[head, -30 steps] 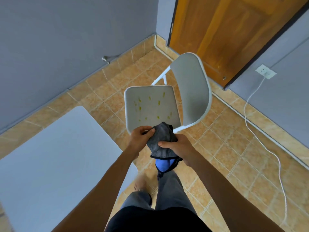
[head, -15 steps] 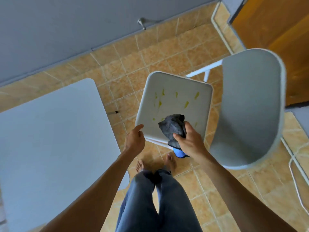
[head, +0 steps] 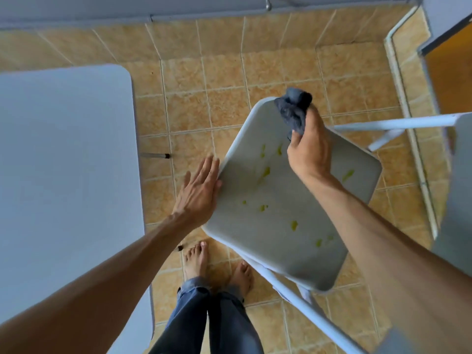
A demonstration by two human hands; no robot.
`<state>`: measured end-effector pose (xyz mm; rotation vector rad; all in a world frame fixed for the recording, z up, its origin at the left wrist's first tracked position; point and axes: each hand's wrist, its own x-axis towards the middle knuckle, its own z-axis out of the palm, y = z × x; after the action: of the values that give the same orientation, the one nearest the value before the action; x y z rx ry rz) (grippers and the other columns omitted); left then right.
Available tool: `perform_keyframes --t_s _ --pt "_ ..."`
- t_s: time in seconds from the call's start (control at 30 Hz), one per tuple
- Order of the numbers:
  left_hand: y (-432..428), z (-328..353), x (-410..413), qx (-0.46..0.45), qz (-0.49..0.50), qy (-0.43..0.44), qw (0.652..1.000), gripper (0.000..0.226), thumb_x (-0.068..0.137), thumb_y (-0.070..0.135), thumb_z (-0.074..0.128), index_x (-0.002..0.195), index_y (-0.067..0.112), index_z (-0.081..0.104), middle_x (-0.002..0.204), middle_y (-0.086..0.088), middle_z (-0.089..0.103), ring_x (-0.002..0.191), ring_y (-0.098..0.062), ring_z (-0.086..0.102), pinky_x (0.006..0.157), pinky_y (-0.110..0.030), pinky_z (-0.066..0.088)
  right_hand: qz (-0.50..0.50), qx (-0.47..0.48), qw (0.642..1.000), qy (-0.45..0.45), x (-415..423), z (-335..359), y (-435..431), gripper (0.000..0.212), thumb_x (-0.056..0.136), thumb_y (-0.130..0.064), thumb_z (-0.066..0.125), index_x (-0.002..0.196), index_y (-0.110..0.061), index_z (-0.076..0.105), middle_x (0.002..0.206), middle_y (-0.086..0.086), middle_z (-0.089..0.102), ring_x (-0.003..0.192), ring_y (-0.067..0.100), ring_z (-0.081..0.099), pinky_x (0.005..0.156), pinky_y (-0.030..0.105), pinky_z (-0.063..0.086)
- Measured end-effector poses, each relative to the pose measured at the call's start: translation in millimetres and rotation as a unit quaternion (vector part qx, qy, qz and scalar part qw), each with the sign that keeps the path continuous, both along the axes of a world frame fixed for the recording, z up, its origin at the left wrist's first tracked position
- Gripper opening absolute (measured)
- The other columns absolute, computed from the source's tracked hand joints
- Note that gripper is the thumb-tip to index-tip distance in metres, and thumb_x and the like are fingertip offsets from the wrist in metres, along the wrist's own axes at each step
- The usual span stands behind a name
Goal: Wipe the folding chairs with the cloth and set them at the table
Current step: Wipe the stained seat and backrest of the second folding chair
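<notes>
A white folding chair stands below me, its grey seat (head: 275,226) dotted with several yellow-green smears. My right hand (head: 310,152) is over the far part of the seat, shut on a bunched dark grey cloth (head: 293,108) that reaches the seat's far edge. My left hand (head: 200,190) lies flat with fingers apart against the seat's left edge. The chair's backrest (head: 459,200) shows only as a strip at the right border. The white table (head: 63,175) fills the left side.
Tan floor tiles (head: 204,98) run between table and chair. My bare feet (head: 217,264) stand at the seat's near edge. A table leg tip (head: 155,155) pokes out under the table. A wooden door (head: 449,80) is at the upper right, a grey wall along the top.
My head has leaned over the chair. My right hand carried the cloth from the seat's near edge to its far edge. My left hand has flattened against the seat's left edge.
</notes>
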<state>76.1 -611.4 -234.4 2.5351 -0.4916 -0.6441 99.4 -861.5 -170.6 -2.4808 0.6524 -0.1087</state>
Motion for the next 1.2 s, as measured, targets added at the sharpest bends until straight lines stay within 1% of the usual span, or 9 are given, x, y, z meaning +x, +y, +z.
perform_keyframes --t_s 0.07,0.17,0.4,0.53,0.63,0.83,0.97,1.07,1.2 --pt "2 -16 -2 -0.010 0.004 0.004 1.000 0.055 0.105 0.039 0.019 0.157 0.026 0.006 0.165 0.007 0.002 0.152 -0.012 -0.003 0.124 -0.047 0.006 0.073 -0.091 0.993 0.027 -16 -26 23 0.049 0.090 -0.036 0.062 0.133 -0.013 0.059 0.130 0.013 0.064 0.115 0.042 0.057 0.094 0.049 0.049" --pt "7 -27 -9 -0.033 0.022 -0.002 0.999 0.052 0.106 0.038 0.018 0.157 0.030 0.008 0.163 0.010 0.014 0.151 -0.008 0.003 0.123 -0.043 0.011 0.162 -0.228 0.958 0.065 -42 -45 41 0.062 0.086 -0.071 0.052 0.132 -0.032 0.065 0.143 0.000 0.059 0.119 0.037 0.049 0.099 0.048 0.038" --pt "10 -46 -15 -0.091 0.043 -0.103 0.990 0.050 0.105 0.027 0.029 0.151 0.011 0.033 0.150 -0.005 0.045 0.146 -0.027 0.032 0.116 -0.045 0.034 0.238 -0.315 0.919 0.000 -2 -82 -23 0.051 0.097 -0.062 0.048 0.144 -0.043 0.051 0.160 0.009 0.037 0.139 0.042 0.039 0.111 0.056 0.030" --pt "12 -52 -17 -0.110 0.044 -0.119 0.986 0.048 0.104 0.023 0.032 0.150 0.007 0.036 0.149 -0.007 0.048 0.145 -0.026 0.034 0.116 -0.044 0.034 0.086 -0.255 0.963 -0.004 37 -87 -24 0.048 0.098 -0.055 0.046 0.142 -0.036 0.056 0.155 0.009 0.042 0.125 0.044 0.045 0.104 0.047 0.035" --pt "11 -51 -15 -0.116 0.049 -0.119 0.985 0.048 0.104 0.023 0.031 0.149 0.007 0.037 0.148 -0.007 0.049 0.145 -0.026 0.034 0.115 -0.044 0.035 0.018 -0.248 0.968 -0.020 23 -88 19 0.045 0.099 -0.055 0.048 0.134 -0.033 0.065 0.136 0.011 0.058 0.105 0.042 0.054 0.095 0.043 0.036" --pt "15 -51 -15 -0.123 0.039 -0.094 0.987 0.051 0.103 0.027 0.028 0.150 0.008 0.035 0.150 -0.007 0.047 0.146 -0.027 0.033 0.113 -0.047 0.038 0.162 -0.162 0.973 0.032 -116 -62 102 0.050 0.096 -0.057 0.055 0.140 -0.033 0.060 0.135 0.016 0.053 0.100 0.036 0.050 0.094 0.044 0.042" --pt "13 -51 -16 -0.111 0.051 -0.092 0.988 0.049 0.104 0.026 0.028 0.150 0.009 0.035 0.148 -0.006 0.050 0.144 -0.027 0.035 0.112 -0.045 0.039 0.192 -0.221 0.956 -0.012 -78 -69 61 0.043 0.096 -0.055 0.058 0.134 -0.036 0.065 0.120 0.015 0.059 0.091 0.034 0.049 0.080 0.044 0.046" --pt "12 -51 -16 -0.111 0.061 -0.088 0.988 0.050 0.104 0.028 0.025 0.150 0.010 0.035 0.145 -0.006 0.053 0.143 -0.027 0.036 0.112 -0.045 0.039 0.073 -0.291 0.953 -0.042 6 -84 14 0.042 0.098 -0.056 0.052 0.132 -0.034 0.066 0.113 0.018 0.060 0.097 0.039 0.054 0.083 0.043 0.040" --pt "11 -50 -17 -0.115 0.070 -0.082 0.987 0.050 0.104 0.028 0.025 0.149 0.009 0.037 0.140 -0.007 0.057 0.142 -0.027 0.037 0.110 -0.046 0.041 -0.058 -0.259 0.964 0.023 78 -91 -20 0.059 0.089 -0.070 0.039 0.141 -0.043 0.052 0.144 0.007 0.048 0.131 0.036 0.042 0.099 0.048 0.032"
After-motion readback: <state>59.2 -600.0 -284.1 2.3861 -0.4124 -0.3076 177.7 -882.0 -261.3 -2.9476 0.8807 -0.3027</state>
